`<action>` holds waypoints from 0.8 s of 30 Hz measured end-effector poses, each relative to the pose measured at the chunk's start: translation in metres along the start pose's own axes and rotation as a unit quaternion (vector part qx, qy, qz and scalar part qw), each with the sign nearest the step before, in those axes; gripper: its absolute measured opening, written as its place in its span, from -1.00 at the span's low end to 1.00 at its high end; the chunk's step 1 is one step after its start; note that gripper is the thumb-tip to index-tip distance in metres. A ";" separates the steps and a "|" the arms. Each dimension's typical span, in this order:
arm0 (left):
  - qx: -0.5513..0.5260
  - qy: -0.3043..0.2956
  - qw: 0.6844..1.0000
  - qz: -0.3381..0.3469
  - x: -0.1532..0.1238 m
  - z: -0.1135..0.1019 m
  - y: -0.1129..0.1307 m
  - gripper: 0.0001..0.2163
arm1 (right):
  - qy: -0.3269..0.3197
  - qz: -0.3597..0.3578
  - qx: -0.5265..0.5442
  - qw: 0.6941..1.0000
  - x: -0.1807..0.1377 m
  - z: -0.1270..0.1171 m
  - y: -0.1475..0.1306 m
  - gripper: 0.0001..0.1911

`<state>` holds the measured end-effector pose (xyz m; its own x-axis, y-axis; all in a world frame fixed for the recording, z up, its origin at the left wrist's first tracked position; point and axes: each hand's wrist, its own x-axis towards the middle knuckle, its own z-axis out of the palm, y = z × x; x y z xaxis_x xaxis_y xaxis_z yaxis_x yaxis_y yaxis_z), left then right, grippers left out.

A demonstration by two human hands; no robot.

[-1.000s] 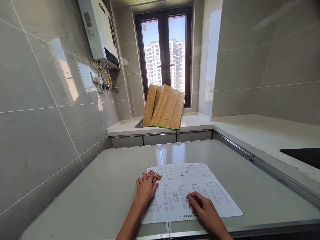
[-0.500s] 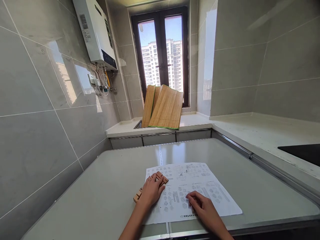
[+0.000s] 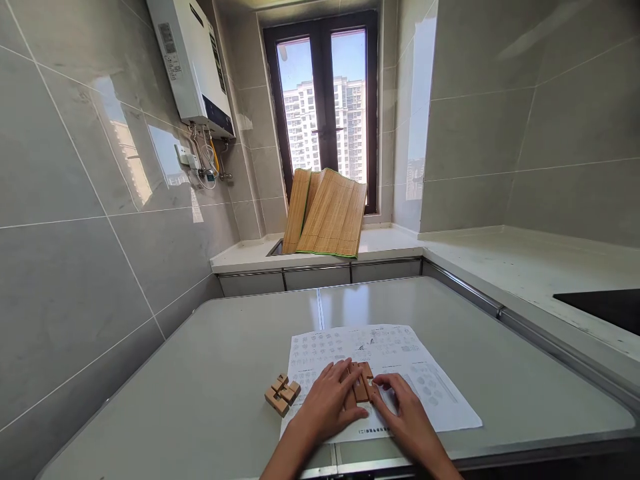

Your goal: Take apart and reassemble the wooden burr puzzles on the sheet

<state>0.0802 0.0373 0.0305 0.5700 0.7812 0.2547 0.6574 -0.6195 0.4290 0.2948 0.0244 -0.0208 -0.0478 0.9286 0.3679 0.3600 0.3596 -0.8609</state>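
My left hand [image 3: 331,399] lies over a flat group of notched wooden puzzle pieces [image 3: 361,390], its fingers closed around their left side. At their right edge is my right hand [image 3: 406,412], thumb and bent index finger against the wood. Part of the group is hidden under my left fingers. Beneath both hands spreads a white printed sheet [image 3: 430,380] with rows of small grey figures. A second cluster of notched wooden pieces [image 3: 283,395] stands left of my left hand, at the sheet's left edge.
The pale folding table [image 3: 210,373] has a metal seam down its middle. Behind it, a bamboo mat [image 3: 333,213] leans before the window on a white counter [image 3: 390,241]. A dark panel [image 3: 600,308] is set into the right counter. A water heater [image 3: 193,67] hangs at left.
My left hand has moved right with wooden pieces, bringing them to the middle of the sheet, against my right hand. The cluster on the left is now uncovered.
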 end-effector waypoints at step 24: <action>-0.320 0.149 0.919 -0.176 -0.002 0.000 0.005 -0.37 | 0.005 0.000 0.018 1.000 -0.004 -0.003 -0.008 -0.74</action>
<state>0.0825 0.0323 0.0319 0.1549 0.9700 0.1871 0.2956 -0.2263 0.9281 0.2944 0.0171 -0.0143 -0.0384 0.9281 0.3704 0.3268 0.3620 -0.8730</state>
